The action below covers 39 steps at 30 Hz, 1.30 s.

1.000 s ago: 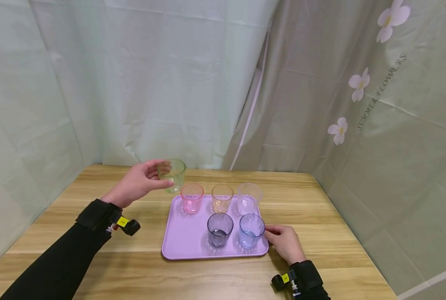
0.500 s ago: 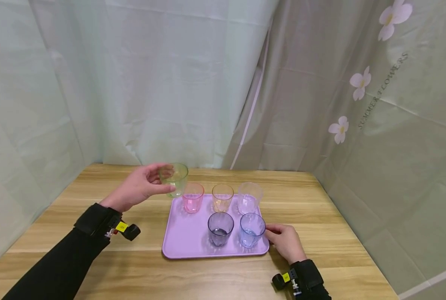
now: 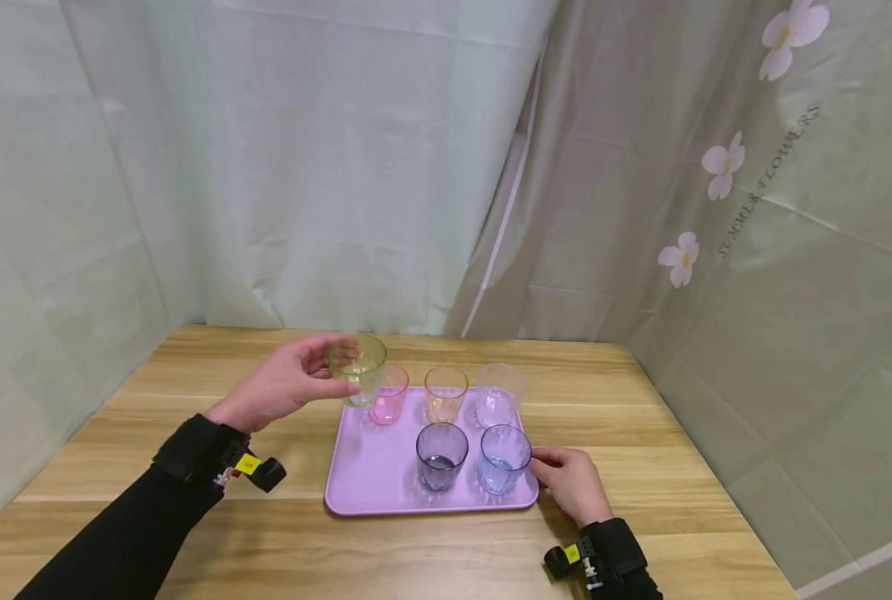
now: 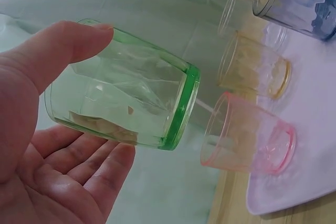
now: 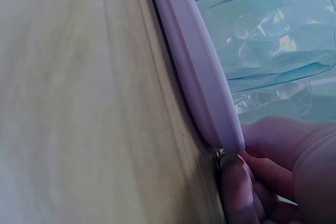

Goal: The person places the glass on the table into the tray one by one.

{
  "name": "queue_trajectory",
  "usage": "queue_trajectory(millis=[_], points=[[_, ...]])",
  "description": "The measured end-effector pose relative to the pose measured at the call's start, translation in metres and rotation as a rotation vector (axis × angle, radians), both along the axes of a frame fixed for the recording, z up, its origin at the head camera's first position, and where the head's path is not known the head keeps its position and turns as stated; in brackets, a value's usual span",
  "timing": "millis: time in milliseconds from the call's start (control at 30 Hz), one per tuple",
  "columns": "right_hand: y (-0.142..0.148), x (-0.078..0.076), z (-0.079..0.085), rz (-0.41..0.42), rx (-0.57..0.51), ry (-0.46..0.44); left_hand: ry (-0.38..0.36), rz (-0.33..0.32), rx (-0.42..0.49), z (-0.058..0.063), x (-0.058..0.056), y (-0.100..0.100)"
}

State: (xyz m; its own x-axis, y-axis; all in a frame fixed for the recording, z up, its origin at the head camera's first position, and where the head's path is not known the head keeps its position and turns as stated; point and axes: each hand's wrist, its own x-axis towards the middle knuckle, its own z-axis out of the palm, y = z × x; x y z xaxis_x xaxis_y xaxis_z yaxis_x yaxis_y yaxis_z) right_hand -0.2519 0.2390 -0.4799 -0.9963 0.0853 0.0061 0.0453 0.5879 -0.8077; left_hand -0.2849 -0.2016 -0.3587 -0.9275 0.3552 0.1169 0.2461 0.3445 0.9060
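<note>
My left hand (image 3: 284, 383) grips a transparent green cup (image 3: 368, 372), thumb on one side and fingers on the other. In the left wrist view the green cup (image 4: 136, 90) is upheld off the surface, its thick base toward the pink cup (image 4: 249, 137). In the head view it overlaps that pink cup (image 3: 390, 403) on the lilac tray (image 3: 371, 479). At the tray's right edge, near the front corner, my right hand (image 3: 573, 485) pinches the rim, beside the blue cup (image 3: 504, 463). The right wrist view shows the thumb above the tray rim (image 5: 202, 72) and a fingertip below.
Also on the tray stand a yellow-orange cup (image 3: 446, 397) and a clear cup (image 3: 499, 398) in the back row, and a dark grey cup (image 3: 442, 460) in front. The tray lies on a wooden table (image 3: 266, 542). Curtains (image 3: 326, 167) hang behind and at both sides.
My left hand has carried the green cup a little right and nearer to me, so it now overlaps the pink cup. My right hand keeps its place at the tray.
</note>
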Motion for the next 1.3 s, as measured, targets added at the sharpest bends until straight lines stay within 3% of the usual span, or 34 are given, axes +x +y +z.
queue_trajectory(millis=[500, 700, 1033, 1300], points=[[0.000, -0.001, -0.003, -0.010, -0.002, -0.010, -0.020, -0.024, 0.011, -0.009, 0.008, 0.009], [0.001, 0.000, -0.001, -0.009, 0.003, -0.018, -0.062, -0.042, 0.042, -0.015, 0.012, 0.013], [0.000, -0.001, 0.002, -0.008, -0.014, -0.020, -0.108, -0.093, 0.094, -0.033, 0.017, 0.018], [0.000, -0.001, 0.001, -0.006, -0.003, -0.033, -0.150, -0.101, 0.084, -0.052, 0.022, 0.022]])
